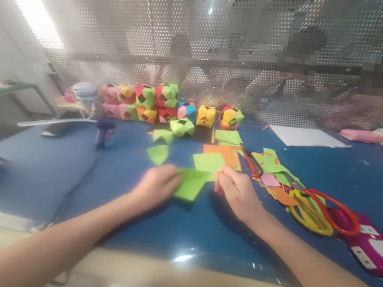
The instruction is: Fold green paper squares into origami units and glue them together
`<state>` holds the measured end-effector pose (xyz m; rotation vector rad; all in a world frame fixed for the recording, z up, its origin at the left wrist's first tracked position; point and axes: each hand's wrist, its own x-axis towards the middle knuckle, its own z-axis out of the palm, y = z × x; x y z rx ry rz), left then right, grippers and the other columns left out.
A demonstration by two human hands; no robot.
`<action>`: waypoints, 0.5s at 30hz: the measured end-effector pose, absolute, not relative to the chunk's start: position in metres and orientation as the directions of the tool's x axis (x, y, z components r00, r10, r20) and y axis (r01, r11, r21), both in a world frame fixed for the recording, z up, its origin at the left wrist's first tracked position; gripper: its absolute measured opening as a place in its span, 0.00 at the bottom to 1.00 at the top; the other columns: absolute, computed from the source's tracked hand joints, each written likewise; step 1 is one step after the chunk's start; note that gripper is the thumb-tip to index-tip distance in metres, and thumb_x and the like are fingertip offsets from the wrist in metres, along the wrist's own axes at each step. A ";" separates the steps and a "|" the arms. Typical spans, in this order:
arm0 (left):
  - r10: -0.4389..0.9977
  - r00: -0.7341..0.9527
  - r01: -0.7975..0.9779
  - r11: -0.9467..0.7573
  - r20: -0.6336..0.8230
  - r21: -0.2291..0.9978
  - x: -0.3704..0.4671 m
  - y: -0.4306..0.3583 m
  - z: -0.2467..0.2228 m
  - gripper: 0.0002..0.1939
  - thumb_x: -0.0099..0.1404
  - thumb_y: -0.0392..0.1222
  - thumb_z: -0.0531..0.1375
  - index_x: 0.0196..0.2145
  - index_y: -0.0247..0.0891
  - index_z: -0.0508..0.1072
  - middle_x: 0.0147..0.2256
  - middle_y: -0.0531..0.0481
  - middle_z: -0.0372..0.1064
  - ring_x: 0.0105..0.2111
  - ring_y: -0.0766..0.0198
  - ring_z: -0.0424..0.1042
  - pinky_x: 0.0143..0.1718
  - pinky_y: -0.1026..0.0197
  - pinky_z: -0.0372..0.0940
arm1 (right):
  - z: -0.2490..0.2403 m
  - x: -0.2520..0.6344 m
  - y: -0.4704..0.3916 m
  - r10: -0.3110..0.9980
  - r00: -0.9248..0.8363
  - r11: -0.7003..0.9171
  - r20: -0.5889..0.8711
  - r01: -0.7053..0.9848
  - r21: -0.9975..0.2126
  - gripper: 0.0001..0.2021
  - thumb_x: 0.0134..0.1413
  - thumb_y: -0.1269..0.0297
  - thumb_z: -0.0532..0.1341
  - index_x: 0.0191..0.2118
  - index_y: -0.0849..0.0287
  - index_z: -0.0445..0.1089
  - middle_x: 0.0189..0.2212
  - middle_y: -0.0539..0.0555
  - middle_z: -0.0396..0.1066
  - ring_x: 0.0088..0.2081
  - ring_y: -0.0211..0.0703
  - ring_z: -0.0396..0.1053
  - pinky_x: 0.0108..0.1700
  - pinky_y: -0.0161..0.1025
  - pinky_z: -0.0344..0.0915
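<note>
My left hand (pixel 157 184) pinches the left edge of a green paper piece (pixel 190 186) held over the blue table, near its front. To the right of that paper, my right hand (pixel 236 192) is closed with curled fingers; its fingertips are partly hidden, and I cannot make out what they hold. Just behind my hands lie a flat light-green sheet (pixel 210 161) and orange sheets (pixel 224 153). A folded green piece (pixel 157 154) rests behind my left hand, with more folded green pieces (pixel 182 127) farther back.
Colourful folded paper balls (pixel 167 96) line the table's back. On the right are paper scraps (pixel 273 167), red-handled scissors (pixel 341 217), yellow-handled scissors (pixel 305 216) and a purple power strip (pixel 376 250). A purple glue gun (pixel 102 133) stands left. People show behind a perforated screen (pixel 129 25).
</note>
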<state>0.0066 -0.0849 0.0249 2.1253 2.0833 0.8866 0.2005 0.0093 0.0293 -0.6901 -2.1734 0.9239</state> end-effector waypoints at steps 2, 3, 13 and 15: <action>0.908 -0.191 0.866 -0.024 0.374 0.500 0.006 -0.084 0.027 0.17 0.63 0.42 0.49 0.18 0.36 0.55 0.18 0.57 0.50 0.21 0.71 0.50 0.23 0.65 0.49 | 0.028 0.199 0.010 0.697 -0.633 0.563 0.338 0.191 -0.804 0.16 0.57 0.62 0.46 0.19 0.56 0.57 0.17 0.47 0.61 0.23 0.36 0.61 0.29 0.35 0.57; 0.897 -0.243 0.840 0.005 0.369 0.542 0.006 -0.083 0.027 0.17 0.63 0.42 0.50 0.17 0.37 0.53 0.18 0.58 0.49 0.20 0.71 0.50 0.23 0.65 0.48 | 0.027 0.198 0.011 0.705 -0.638 0.530 0.310 0.184 -0.828 0.18 0.58 0.59 0.47 0.19 0.57 0.57 0.17 0.48 0.61 0.23 0.36 0.61 0.29 0.35 0.58; 0.857 -0.390 0.710 0.046 0.338 0.703 0.012 -0.083 0.025 0.13 0.60 0.42 0.51 0.21 0.37 0.55 0.21 0.57 0.53 0.22 0.71 0.53 0.23 0.66 0.50 | 0.016 0.186 0.007 0.689 -0.721 0.217 0.073 0.109 -0.970 0.23 0.56 0.44 0.49 0.33 0.60 0.65 0.32 0.54 0.71 0.28 0.37 0.67 0.30 0.36 0.63; 0.865 -0.377 0.708 0.039 0.330 0.705 0.014 -0.083 0.023 0.12 0.60 0.42 0.51 0.21 0.37 0.56 0.22 0.57 0.54 0.23 0.71 0.53 0.23 0.67 0.51 | 0.019 0.186 0.003 0.687 -0.724 0.196 0.063 0.100 -0.976 0.23 0.55 0.43 0.49 0.34 0.61 0.65 0.32 0.54 0.70 0.28 0.37 0.67 0.30 0.36 0.63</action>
